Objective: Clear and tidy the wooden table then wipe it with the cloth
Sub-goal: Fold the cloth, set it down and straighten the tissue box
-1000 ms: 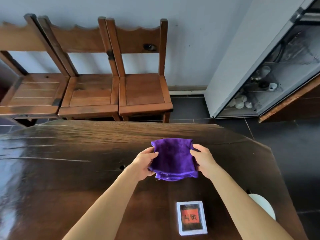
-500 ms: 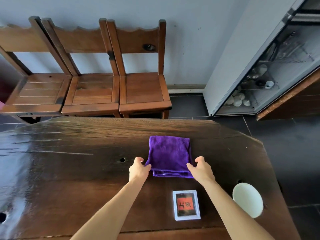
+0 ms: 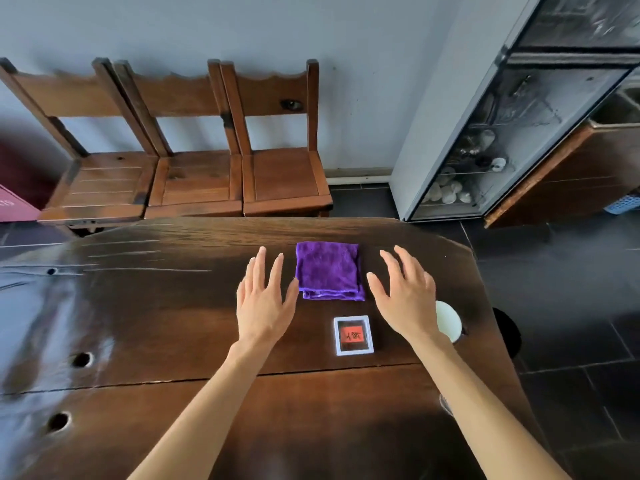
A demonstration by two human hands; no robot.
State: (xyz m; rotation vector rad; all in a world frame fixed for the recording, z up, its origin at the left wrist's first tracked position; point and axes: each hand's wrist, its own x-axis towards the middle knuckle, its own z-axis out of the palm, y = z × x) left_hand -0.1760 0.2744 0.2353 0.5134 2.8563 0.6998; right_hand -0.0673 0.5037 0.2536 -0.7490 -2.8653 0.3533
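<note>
A folded purple cloth (image 3: 328,270) lies flat on the dark wooden table (image 3: 145,323), near its far edge. My left hand (image 3: 265,299) hovers just left of the cloth with fingers spread, holding nothing. On the cloth's right my right hand (image 3: 405,296) is open too, palm down. Neither hand touches the cloth. A small white-framed box with a red label (image 3: 353,336) sits on the table just in front of the cloth, between my forearms. A pale round dish (image 3: 448,320) lies under my right wrist, partly hidden.
Three wooden chairs (image 3: 194,174) stand in a row against the wall behind the table. A glass-fronted cabinet (image 3: 502,140) with crockery stands at the right. The table has knot holes (image 3: 82,359) on its left side. Dark tiled floor (image 3: 571,306) lies to the right.
The cloth was held up in both hands, then laid flat on the table. Both hands have let go and moved apart to either side, fingers spread.
</note>
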